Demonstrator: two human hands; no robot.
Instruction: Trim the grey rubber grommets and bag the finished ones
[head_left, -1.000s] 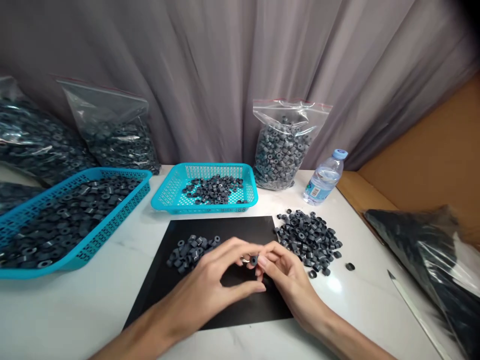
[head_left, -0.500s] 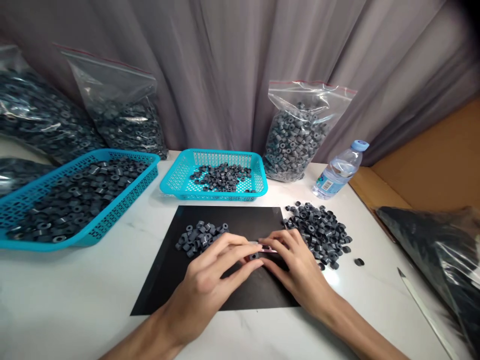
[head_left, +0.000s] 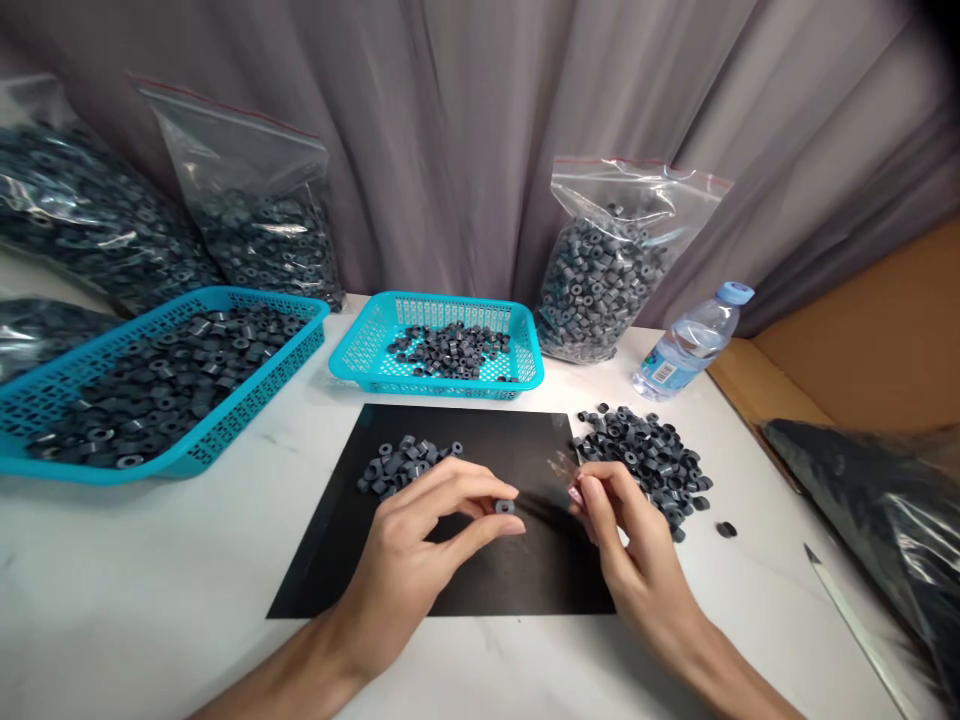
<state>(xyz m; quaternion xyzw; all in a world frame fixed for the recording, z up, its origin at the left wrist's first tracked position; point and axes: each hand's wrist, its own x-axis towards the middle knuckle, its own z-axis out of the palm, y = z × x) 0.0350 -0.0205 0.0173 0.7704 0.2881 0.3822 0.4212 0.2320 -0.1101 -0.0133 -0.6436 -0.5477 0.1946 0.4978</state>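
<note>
My left hand pinches a small dark grey ring-shaped piece between thumb and fingertips, its hole facing me. In my right hand is a small see-through, pinkish tool with a narrow forked-looking end; it is blurred and its exact kind cannot be made out. Both hands are over a black mat, apart from each other. A pile of grey ring pieces lies on the mat behind my left hand. Beyond my right hand, at the mat's right edge, a larger pile of dark pieces spreads on the table.
Two blue baskets, one left and one centre, hold dark pieces. Filled zip bags lean by the grey curtain. A water bottle, a knife-like pointed strip and a black plastic bag are at right.
My right hand has drawn away to the right from my left hand, turning and carrying the pinkish tool. My left hand still pinches the ring piece. The view has shifted slightly.
</note>
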